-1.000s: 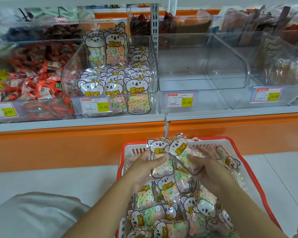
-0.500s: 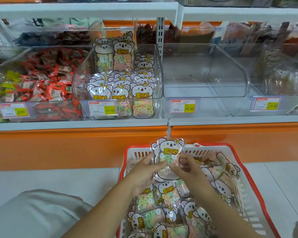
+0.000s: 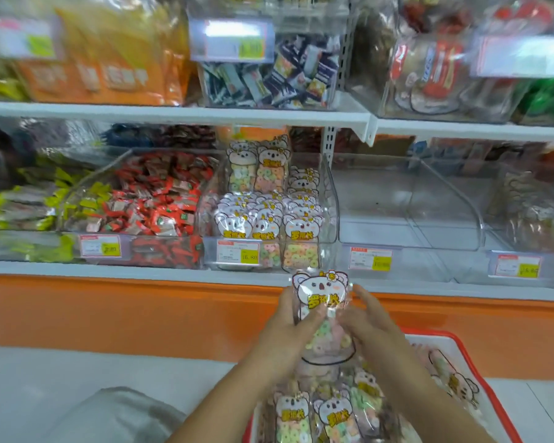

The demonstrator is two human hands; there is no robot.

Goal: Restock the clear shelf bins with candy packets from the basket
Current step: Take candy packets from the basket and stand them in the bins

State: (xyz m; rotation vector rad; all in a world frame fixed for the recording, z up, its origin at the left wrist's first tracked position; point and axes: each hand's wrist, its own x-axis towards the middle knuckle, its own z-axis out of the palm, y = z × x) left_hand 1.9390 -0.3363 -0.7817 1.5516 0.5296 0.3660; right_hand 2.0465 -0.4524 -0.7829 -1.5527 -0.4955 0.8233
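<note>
My basket (image 3: 435,338) is cut off at the frame's lower right corner, and the top shelf's labels blur past reading. One candy packet (image 3: 321,310), a koala face with yellow characters, stands upright above the basket's far rim. My left hand (image 3: 287,330) and right hand (image 3: 370,326) grip its sides. The stocked bin (image 3: 329,203) shows three packets along its front edge, and its price tag (image 3: 237,252) reads 16.80, I think.
</note>
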